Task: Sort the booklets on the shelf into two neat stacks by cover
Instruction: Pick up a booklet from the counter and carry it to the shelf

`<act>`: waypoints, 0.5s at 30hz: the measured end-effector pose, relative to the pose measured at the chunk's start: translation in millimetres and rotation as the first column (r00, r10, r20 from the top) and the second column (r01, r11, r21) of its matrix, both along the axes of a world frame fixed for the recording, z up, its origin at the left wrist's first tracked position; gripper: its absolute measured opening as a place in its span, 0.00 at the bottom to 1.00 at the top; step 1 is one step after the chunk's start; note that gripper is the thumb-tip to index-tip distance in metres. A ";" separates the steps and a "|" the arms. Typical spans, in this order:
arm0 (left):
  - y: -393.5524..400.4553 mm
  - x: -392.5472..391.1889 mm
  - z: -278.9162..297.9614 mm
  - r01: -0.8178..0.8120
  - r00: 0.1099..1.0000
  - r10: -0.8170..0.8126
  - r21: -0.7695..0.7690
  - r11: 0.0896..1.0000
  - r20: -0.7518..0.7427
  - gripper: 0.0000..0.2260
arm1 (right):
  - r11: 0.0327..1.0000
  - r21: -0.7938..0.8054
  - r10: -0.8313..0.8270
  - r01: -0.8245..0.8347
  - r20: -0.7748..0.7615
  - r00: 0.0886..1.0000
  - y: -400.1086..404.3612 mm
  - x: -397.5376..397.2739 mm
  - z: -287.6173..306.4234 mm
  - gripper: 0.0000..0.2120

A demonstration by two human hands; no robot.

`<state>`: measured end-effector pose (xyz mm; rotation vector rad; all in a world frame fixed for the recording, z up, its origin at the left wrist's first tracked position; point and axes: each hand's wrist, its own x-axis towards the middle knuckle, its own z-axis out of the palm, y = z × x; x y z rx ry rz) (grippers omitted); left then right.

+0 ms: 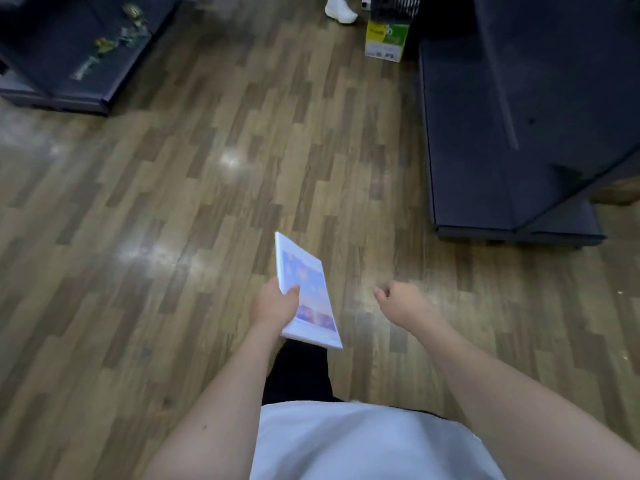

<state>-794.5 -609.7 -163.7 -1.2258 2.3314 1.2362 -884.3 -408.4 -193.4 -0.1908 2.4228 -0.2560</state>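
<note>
My left hand grips a thin stack of booklets by its left edge, thumb on top. The top cover is white with a blue and purple picture, and it tilts over the wooden floor. My right hand hangs beside it to the right, fingers loosely curled with nothing in them. A dark shelf unit stands at the right; I see no booklets on it.
Another dark low shelf with a few small items sits at the far left. A yellow-green cardboard box stands at the back, next to a person's white shoe. Wooden floor stretches between the shelves.
</note>
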 end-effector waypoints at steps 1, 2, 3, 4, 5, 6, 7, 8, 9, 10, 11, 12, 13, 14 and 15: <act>-9.4 -15.7 -1.7 -0.002 1.000 0.002 0.002 1.000 0.005 0.13 | 1.000 0.002 -0.008 0.008 -0.001 1.000 -10.3 -13.9 0.0 0.23; -20.0 -32.6 -3.1 0.001 1.000 -0.001 0.000 1.000 0.008 0.12 | 1.000 0.007 -0.010 0.010 -0.009 1.000 -20.5 -29.0 -1.5 0.22; -31.9 -50.9 -4.1 0.006 1.000 -0.006 -0.003 1.000 0.008 0.12 | 1.000 0.016 -0.011 0.011 -0.013 1.000 -30.7 -45.4 -2.2 0.22; -44.6 -70.0 -3.7 0.016 1.000 -0.016 -0.007 1.000 0.003 0.12 | 1.000 0.022 -0.008 0.008 -0.018 1.000 -41.6 -62.9 -2.3 0.21; -58.4 -90.6 -2.7 0.030 1.000 -0.030 -0.008 1.000 -0.004 0.12 | 1.000 0.022 -0.012 0.013 -0.022 1.000 -53.0 -81.4 -0.4 0.20; -72.4 -111.6 -0.5 0.050 0.999 -0.050 -0.011 0.999 -0.018 0.12 | 1.000 0.015 -0.019 0.019 -0.033 0.999 -64.8 -100.7 3.3 0.19; -86.3 -132.7 2.7 0.071 0.997 -0.072 -0.017 0.997 -0.027 0.12 | 1.000 0.009 -0.027 0.028 -0.040 0.999 -76.3 -120.2 8.5 0.18; -99.8 -153.0 6.0 0.088 0.996 -0.089 -0.027 0.996 -0.032 0.12 | 0.999 0.006 -0.032 0.033 -0.046 0.998 -87.4 -139.5 14.0 0.17; -113.0 -172.6 9.1 0.097 0.994 -0.099 -0.035 0.995 -0.037 0.12 | 0.999 0.005 -0.038 0.038 -0.054 0.998 -98.1 -158.6 19.6 0.17; -124.7 -192.3 11.4 0.101 0.994 -0.103 -0.043 0.994 -0.047 0.12 | 0.999 0.001 -0.047 0.048 -0.069 0.996 -108.1 -177.4 24.2 0.17; -135.3 -211.9 12.9 0.111 0.992 -0.115 -0.056 0.992 -0.055 0.12 | 0.998 -0.007 -0.063 0.063 -0.089 0.994 -117.7 -195.2 27.9 0.17; -143.8 -230.0 15.3 0.130 0.990 -0.134 -0.077 0.989 -0.054 0.12 | 0.997 -0.018 -0.077 0.075 -0.110 0.991 -126.6 -211.1 30.3 0.17; -150.6 -246.4 16.4 0.145 0.988 -0.150 -0.099 0.984 -0.047 0.13 | 0.997 -0.025 -0.081 0.078 -0.129 0.988 -134.2 -223.8 31.4 0.17; -155.2 -260.0 17.6 0.155 0.986 -0.161 -0.119 0.981 -0.040 0.12 | 0.997 -0.020 -0.072 0.070 -0.144 0.987 -140.7 -233.4 32.3 0.17; -158.0 -271.6 18.5 0.164 0.985 -0.170 -0.132 0.978 -0.038 0.12 | 0.998 -0.010 -0.057 0.056 -0.153 0.987 -145.7 -240.8 32.0 0.17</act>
